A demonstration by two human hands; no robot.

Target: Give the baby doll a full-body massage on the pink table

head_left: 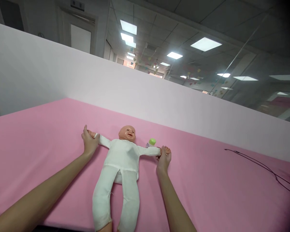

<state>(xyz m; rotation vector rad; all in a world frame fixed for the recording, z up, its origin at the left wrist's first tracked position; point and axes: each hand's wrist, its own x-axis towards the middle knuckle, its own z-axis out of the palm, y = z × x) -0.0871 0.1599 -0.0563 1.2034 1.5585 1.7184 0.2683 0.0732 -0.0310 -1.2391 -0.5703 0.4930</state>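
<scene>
A baby doll [122, 156] in a white cloth suit lies on its back with both arms stretched out sideways. Its bare head [127, 133] points away from me, and its feet run out of the bottom of the view. My left hand [90, 141] is closed around the doll's hand on the left side. On the right side, my right hand [163, 158] grips the doll's other wrist, with the small fingers showing above my own. Just behind that doll arm is a small container with a green cap [152, 141], its lower part partly hidden.
The doll lies on a pink padded table [203, 180]. A low white wall [111, 87] runs along the back, with glass above it. Thin black cables [258, 163] trail across the right side. A door [80, 35] stands beyond the wall.
</scene>
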